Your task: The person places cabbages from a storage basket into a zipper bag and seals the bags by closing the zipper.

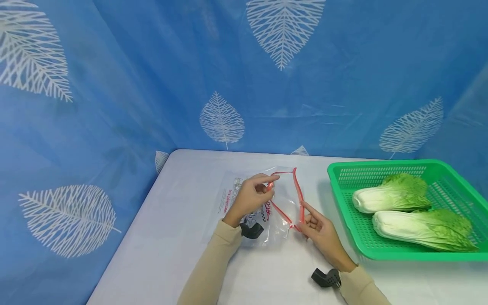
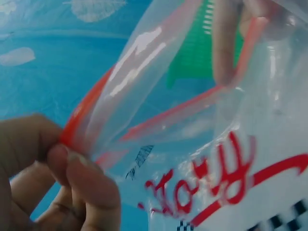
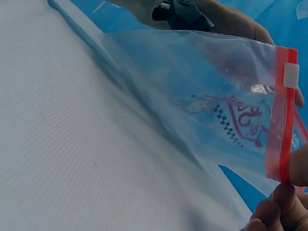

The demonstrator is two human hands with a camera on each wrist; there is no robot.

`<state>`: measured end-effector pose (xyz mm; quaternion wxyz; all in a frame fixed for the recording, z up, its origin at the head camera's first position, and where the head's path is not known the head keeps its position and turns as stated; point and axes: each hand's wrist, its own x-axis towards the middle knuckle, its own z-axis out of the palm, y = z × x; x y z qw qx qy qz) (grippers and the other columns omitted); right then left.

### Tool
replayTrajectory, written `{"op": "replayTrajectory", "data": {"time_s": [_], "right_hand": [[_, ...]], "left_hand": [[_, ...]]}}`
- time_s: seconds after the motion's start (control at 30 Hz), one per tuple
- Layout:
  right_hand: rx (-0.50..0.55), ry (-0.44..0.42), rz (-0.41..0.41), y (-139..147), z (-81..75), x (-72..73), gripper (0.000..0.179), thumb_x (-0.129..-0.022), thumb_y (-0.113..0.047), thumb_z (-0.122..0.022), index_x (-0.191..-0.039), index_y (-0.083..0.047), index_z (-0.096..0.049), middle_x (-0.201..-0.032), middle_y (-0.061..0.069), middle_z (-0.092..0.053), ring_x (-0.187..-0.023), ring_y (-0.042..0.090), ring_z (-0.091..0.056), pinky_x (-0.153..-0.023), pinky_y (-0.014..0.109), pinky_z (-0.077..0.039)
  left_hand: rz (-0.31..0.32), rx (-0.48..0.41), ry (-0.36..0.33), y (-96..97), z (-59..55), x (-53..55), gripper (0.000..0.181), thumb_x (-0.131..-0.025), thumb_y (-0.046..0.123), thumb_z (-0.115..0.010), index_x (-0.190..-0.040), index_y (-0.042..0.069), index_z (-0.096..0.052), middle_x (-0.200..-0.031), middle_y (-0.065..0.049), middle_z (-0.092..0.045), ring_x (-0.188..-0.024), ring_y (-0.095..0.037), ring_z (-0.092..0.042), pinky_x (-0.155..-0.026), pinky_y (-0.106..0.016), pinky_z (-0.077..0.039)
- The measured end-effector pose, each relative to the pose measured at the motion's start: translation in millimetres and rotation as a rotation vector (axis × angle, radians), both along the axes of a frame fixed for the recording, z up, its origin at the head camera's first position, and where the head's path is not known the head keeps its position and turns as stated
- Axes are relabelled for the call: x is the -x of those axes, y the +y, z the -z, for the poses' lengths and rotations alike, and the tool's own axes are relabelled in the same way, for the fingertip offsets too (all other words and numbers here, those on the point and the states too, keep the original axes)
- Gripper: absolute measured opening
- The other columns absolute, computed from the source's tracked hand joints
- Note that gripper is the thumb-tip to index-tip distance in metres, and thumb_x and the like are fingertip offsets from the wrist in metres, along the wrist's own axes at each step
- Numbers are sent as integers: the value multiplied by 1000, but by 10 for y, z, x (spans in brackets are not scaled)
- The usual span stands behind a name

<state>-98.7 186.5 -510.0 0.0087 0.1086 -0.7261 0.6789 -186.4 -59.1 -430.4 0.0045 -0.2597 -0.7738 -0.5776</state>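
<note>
The red rim point(image 1: 298, 186) of the bag point(image 1: 270, 228) is pinched between the fingers of the left hand point(image 1: 251, 195) on one side and of the right hand point(image 1: 321, 232) on the other, its mouth held apart; should either pinch be loosened, the mouth could be closed by the limp film, and with too hard a pull the film might be torn. Only print, no contents, can be made out in the bag between the fingers, while two cabbages point(image 1: 419, 228) are held in the basket point(image 1: 419, 256), right of the right fingers.
</note>
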Motion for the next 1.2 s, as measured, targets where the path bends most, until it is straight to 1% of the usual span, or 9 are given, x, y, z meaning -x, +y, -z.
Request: {"op": "replayTrajectory", "data": {"time_s": [0.13,0.33,0.47,0.57,0.7,0.83,0.97,1.03,1.2], "right_hand": [[22,20,-4,9,-1,0,68,-96,3,-67,-158,-8,-39,-85,14,-58,-68,16,-57,-58,27,-50],[70,42,-88,4,-8,6,81,-96,7,-65,-164,-13,-25,-81,13,-58,-66,16,-56,-55,30,-48],[79,64,-137,0,-9,2,91,-94,11,-63,-166,-16,-14,-77,12,-57,-63,13,-54,-51,34,-45],[62,87,-120,-9,-4,-6,94,-93,13,-63,-166,-18,-13,-78,12,-56,-63,12,-54,-51,34,-45],[-28,147,-89,-32,14,-31,93,-91,14,-65,-166,-17,-19,-80,9,-57,-65,12,-56,-54,29,-49],[-108,217,-82,-52,37,-44,85,-90,15,-65,-163,-11,-29,-80,7,-58,-63,14,-57,-53,28,-50],[-121,217,-80,-57,40,-46,80,-90,13,-65,-161,-8,-33,-79,6,-59,-61,13,-57,-52,28,-50],[-116,202,-89,-53,30,-47,83,-91,13,-66,-162,-9,-30,-78,5,-60,-60,13,-56,-53,29,-50],[-82,157,-119,-41,5,-45,89,-92,12,-65,-165,-13,-21,-78,7,-64,-58,16,-57,-55,29,-51]], "left_hand": [[110,-19,2,-62,-53,17,44,-93,-1,-66,-136,9,-68,-123,-10,-64,-76,-19,-55,-65,-26,-46],[254,-47,-66,-154,-93,19,51,-93,-1,-65,-144,6,-60,-129,-20,-57,-78,-19,-61,-63,-26,-47],[308,-34,-96,-189,-122,2,54,-93,-2,-65,-146,6,-58,-130,-14,-56,-79,-20,-62,-59,-27,-46],[318,-33,-115,-196,-111,9,54,-93,-2,-66,-146,7,-58,-130,-9,-57,-81,-21,-63,-58,-28,-47],[299,-31,-134,-201,-62,41,53,-94,-1,-67,-145,9,-59,-131,-7,-58,-88,-24,-66,-61,-31,-51],[293,-62,-171,-227,-39,63,53,-95,-1,-67,-146,11,-59,-131,-8,-58,-89,-38,-66,-63,-40,-54],[310,-85,-203,-265,-51,66,53,-95,-1,-66,-147,8,-58,-133,-10,-56,-87,-49,-63,-63,-46,-54],[320,-78,-202,-279,-58,67,53,-95,0,-66,-147,7,-57,-133,-11,-56,-86,-48,-63,-63,-46,-54],[318,-8,-163,-311,-113,51,53,-95,2,-68,-146,13,-60,-133,-7,-57,-87,-29,-65,-64,-37,-55]]}}
